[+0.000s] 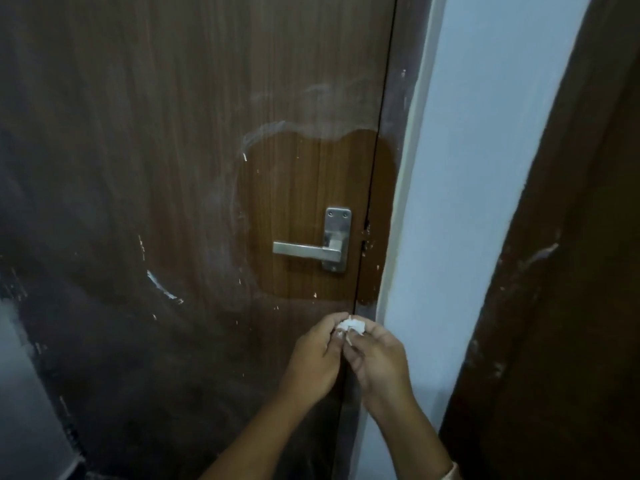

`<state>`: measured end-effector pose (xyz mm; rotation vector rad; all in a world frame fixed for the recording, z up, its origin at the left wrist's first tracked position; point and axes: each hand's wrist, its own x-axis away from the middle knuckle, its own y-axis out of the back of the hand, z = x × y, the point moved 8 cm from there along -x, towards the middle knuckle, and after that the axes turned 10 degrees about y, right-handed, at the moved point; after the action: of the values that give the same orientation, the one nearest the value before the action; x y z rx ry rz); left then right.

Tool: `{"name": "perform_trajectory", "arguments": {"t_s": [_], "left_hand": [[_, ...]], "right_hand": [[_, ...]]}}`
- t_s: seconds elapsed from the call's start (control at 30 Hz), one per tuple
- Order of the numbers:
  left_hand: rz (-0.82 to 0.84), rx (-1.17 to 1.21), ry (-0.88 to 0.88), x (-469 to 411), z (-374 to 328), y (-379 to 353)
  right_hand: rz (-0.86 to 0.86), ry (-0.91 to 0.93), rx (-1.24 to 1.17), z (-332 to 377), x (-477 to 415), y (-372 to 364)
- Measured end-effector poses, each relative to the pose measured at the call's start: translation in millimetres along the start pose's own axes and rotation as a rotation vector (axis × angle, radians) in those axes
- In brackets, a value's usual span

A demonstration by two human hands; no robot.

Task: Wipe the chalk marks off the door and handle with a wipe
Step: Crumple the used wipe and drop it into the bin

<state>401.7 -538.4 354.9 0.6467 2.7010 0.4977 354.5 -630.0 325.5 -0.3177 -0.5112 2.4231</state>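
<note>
Wipe [350, 328]: small, wadded, frayed at the edges. Risk: it tears or sheds bits while handled, or its chalk-loaded face smears residue back. It is pinched between the curled fingertips of the left hand [313, 355] and right hand [375, 358]. Handle [304, 251] is above the fingers, apart. Chalk marks [162, 289] lie up-left of them on the door [173, 133].

Wipe [350, 328]: sat between left hand [317, 355] and right hand [377, 358], pinched by both.
Handle [304, 250]: was mounted on the door [173, 168], above the hands.
Chalk marks [162, 287]: lay up and left of the hands.
Frame [398, 220]: stood directly behind the hands.
Wall [478, 202]: stood to their right, with a second door [571, 306] beyond it.
</note>
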Motion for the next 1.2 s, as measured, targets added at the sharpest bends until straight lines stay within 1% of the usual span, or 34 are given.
{"name": "perform_trajectory", "arguments": {"t_s": [0.07,0.13,0.2,0.27,0.37,0.43,0.47,0.53,0.57,0.67,0.7,0.8,0.83,0.93,0.97,1.07,1.13,1.2], "left_hand": [[0.068,-0.031,-0.014,14.3,-11.7,-17.2],[0.116,-0.051,-0.037,29.5,-21.7,-37.6],[0.12,-0.059,-0.055,43.3,-32.1,-57.4],[0.184,0.035,-0.001,60.6,-38.4,-82.5],[0.426,0.348,0.246,97.0,-37.5,-136.9],[0.583,0.474,0.387,127.2,-36.6,-176.9],[0.671,0.501,0.427,143.6,-37.1,-197.2],[0.899,0.483,0.464,181.2,-42.2,-236.2],[1.024,0.453,0.476,201.3,-44.9,-254.2],[1.36,0.293,0.497,264.7,-51.6,-307.4],[1.404,0.259,0.501,278.3,-52.1,-320.1],[1.388,0.285,0.54,308.2,-51.5,-356.3],[1.387,0.285,0.549,320.4,-50.4,-368.4],[1.388,0.185,0.472,351.8,-42.7,-399.4],[1.393,0.177,0.451,360.6,-41.3,-406.8],[1.412,0.201,0.446,385.0,-38.5,-421.0],[1.384,0.194,0.457,397.2,-33.5,-424.6],[1.372,0.145,0.429,405.4,-30.1,-428.1]], "right_hand": [[0.023,0.0,0.03,14.7,10.6,24.5],[0.039,0.018,0.169,27.6,25.4,55.8],[0.021,0.053,0.298,41.3,44.6,90.9],[-0.015,0.087,0.311,52.5,69.1,128.0],[-0.072,0.113,0.314,66.8,113.9,186.5],[-0.097,0.098,0.249,71.9,146.6,225.2],[-0.128,0.097,0.193,75.3,163.2,244.9],[-0.262,0.122,0.149,83.7,198.1,290.3],[-0.339,0.138,0.184,88.5,217.1,312.9],[-0.494,0.124,0.465,93.0,273.7,372.7],[-0.526,0.111,0.573,92.3,288.5,385.3],[-0.544,0.046,0.949,87.0,327.1,410.2],[-0.565,0.035,1.009,84.2,342.0,417.3],[-0.746,0.077,0.899,79.8,389.7,434.0],[-0.764,0.094,0.814,77.2,400.3,435.7],[-0.688,0.098,0.534,62.5,415.7,435.4],[-0.677,0.081,0.493,55.2,423.4,439.2],[-0.71,0.056,0.457,47.3,431.3,448.7]]}}
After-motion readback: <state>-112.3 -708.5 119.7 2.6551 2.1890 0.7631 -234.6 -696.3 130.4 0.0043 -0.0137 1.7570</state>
